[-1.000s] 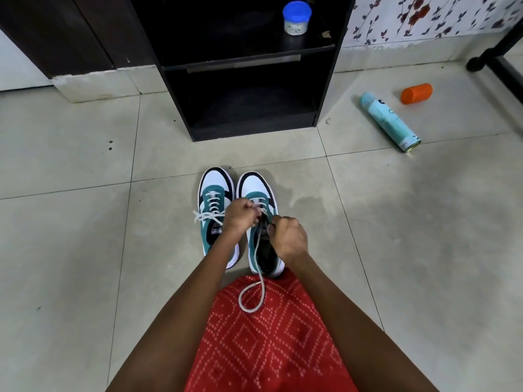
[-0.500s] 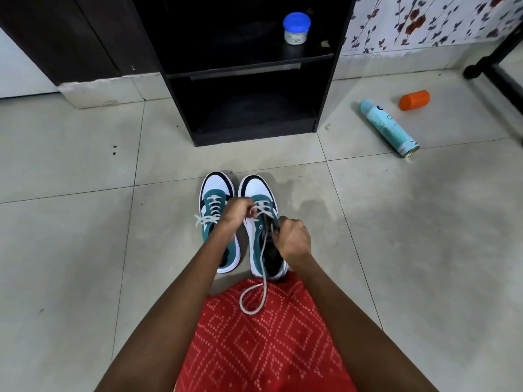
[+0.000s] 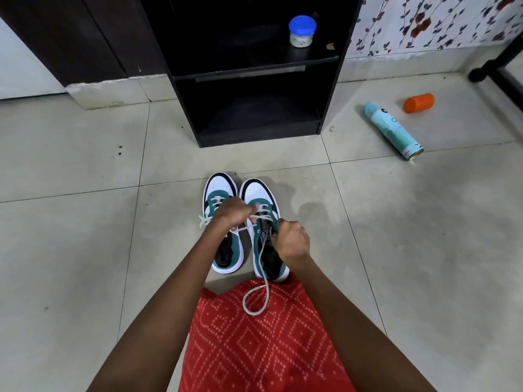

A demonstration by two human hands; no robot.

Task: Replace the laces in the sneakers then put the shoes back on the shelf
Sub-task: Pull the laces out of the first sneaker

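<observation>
Sneakers first: left sneaker point(image 3: 220, 185) and right sneaker point(image 3: 256, 191) parked side by side on the floor tiles point(image 3: 85, 250), dead center of the frame, toes toward the black shelf unit point(image 3: 331, 80). Left sneaker laced up, white ends flopping off its left side. Right sneaker laced only through the toe-end eyelets, opening gaping dark behind that.

Left hand point(image 3: 230, 212) over the right sneaker's eyelets, fingers curled tight round the white lace point(image 3: 254, 304). Right hand point(image 3: 291, 241) touching that sneaker's right edge, fingers bunched up and pinching another bit of the same lace. Loose end trailing toward the bottom of the frame and looping onto the red patterned cloth point(image 3: 263, 349) at bottom center.

Top center: two open compartments in the shelf unit, small jar with a blue lid point(image 3: 302, 31) on the upper board. Upper right: teal spray can point(image 3: 392, 130) flat on its side on the tiles, orange cap point(image 3: 418, 102) near it but not touching. Floral wallpaper point(image 3: 424, 21) behind those.
</observation>
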